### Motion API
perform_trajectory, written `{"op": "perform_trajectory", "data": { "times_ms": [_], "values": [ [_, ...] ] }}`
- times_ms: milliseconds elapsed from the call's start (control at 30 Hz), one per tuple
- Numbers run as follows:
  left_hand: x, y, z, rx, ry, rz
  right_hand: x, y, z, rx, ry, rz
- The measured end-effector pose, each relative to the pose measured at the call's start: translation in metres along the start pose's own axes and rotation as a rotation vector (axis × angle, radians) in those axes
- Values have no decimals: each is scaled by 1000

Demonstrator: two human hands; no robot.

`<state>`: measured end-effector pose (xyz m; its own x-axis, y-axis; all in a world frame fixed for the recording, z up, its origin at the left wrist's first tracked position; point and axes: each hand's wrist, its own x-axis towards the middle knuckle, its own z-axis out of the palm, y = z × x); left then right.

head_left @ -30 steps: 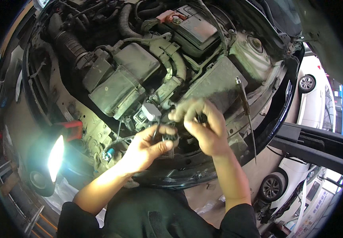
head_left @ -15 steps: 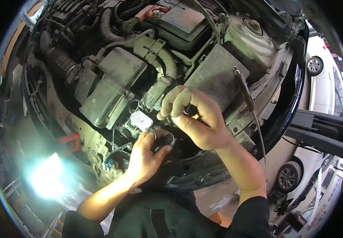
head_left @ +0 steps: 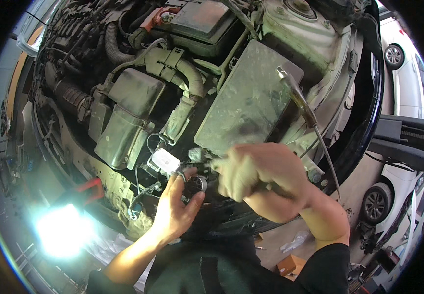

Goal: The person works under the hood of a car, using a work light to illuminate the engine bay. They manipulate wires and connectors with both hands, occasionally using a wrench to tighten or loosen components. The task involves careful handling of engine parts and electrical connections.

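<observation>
My left hand is closed around a round black part with a pale rim, its thumb and fingers on either side. Just above those fingers sits a small white box-shaped module with thin wires. My right hand is at the front of the engine bay, right of the round part and apart from it. Motion smears its curled fingers, so I cannot make out what they hold, if anything. A ribbed dark hose or cable end shows between the hands.
A long-shafted screwdriver lies across the right side of the bay, beside a flat dark cover. A dusty black plastic box stands left. A bright work lamp shines at lower left. White cars stand at right.
My right hand has moved down and right, away from the white module, and is now blurred. My left hand keeps its grip on the round part. The whole view has shifted slightly.
</observation>
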<state>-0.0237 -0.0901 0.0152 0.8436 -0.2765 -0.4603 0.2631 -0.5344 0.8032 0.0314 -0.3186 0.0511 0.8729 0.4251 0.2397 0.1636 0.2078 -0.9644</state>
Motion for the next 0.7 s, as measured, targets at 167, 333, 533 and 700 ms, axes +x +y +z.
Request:
{"op": "perform_trajectory", "data": {
  "times_ms": [167, 333, 533, 700],
  "values": [
    [13, -4, -8, 62, -125, 152, -31, -16, -18, -147, 2, 106],
    [32, -14, -11, 41, -254, 47, -31, -10, -2, -230, 101, 300],
    [31, -18, -10, 291, -225, 57, -51, 4, 12, -680, -191, 380],
    [22, -13, -18, -125, -205, 72, -45, -14, -2, -757, 80, 373]
  ]
}}
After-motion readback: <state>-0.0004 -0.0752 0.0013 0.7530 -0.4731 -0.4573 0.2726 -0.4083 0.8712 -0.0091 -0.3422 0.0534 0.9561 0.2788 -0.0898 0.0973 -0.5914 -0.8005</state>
